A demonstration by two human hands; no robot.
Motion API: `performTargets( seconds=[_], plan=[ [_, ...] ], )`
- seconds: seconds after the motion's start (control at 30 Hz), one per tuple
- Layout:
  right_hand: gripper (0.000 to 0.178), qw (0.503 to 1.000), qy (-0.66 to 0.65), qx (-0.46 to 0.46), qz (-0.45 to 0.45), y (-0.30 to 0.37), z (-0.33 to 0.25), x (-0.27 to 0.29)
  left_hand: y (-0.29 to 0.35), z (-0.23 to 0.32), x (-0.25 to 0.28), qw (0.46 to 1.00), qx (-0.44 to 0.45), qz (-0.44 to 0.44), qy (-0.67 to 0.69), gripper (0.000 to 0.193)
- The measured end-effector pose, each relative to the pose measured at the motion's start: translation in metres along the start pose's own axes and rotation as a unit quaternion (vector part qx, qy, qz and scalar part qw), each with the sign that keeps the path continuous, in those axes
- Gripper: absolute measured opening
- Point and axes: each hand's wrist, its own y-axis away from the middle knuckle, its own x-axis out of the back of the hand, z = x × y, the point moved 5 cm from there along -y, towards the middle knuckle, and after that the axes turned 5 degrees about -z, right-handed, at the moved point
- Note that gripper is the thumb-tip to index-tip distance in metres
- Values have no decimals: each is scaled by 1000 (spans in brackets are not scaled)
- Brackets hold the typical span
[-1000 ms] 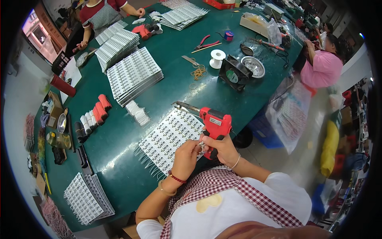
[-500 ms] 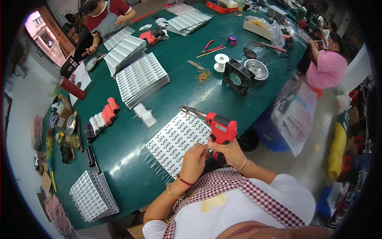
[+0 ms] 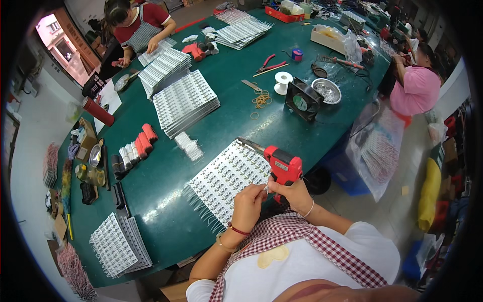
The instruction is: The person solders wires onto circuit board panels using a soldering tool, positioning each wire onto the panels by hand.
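My right hand (image 3: 296, 195) is wrapped round the grip of a red and black soldering gun (image 3: 284, 165). Its long metal tip points left, over the far corner of a white circuit board panel (image 3: 226, 173). Rows of small components cover the panel, and thin white wires hang off its left edge. Close against my right thumb, the fingers of my left hand (image 3: 247, 204) are pinched together. Whatever they hold is too small to make out. Both hands are above the near right edge of the panel.
Stacked panels (image 3: 185, 103) stand beyond on the green table (image 3: 221, 118). White wires (image 3: 188, 146) and red bundles (image 3: 146, 139) lie to the left. A white spool (image 3: 283, 83), black fan (image 3: 304, 98) and metal bowl (image 3: 327, 90) sit at right. One person works far left, others far right.
The whole view has shifted slightly. My hands keep the same grip on the soldering gun above the panel. The person at far left has moved a hand down onto the panels.
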Motion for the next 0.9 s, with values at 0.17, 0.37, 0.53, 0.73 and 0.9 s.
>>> performTargets(
  seconds=[0.17,0.37,0.53,0.73,0.9],
  plan=[
    [19,996,88,-5,-9,1,4,4,3,5,-3,999,-28,-1,-29,21],
    [22,995,94,15,-27,7,3,-2,4,16,6,995,-20,15,-100,17],
    [26,989,135,48,-40,15,12,-2,12,17,0,998,10,12,-52,15],
    [24,981,181,67,-2,23,8,3,23,28,-4,1000,10,0,-8,16],
    [28,975,208,82,7,24,37,17,27,27,-5,999,34,-11,-12,14]
  ],
)
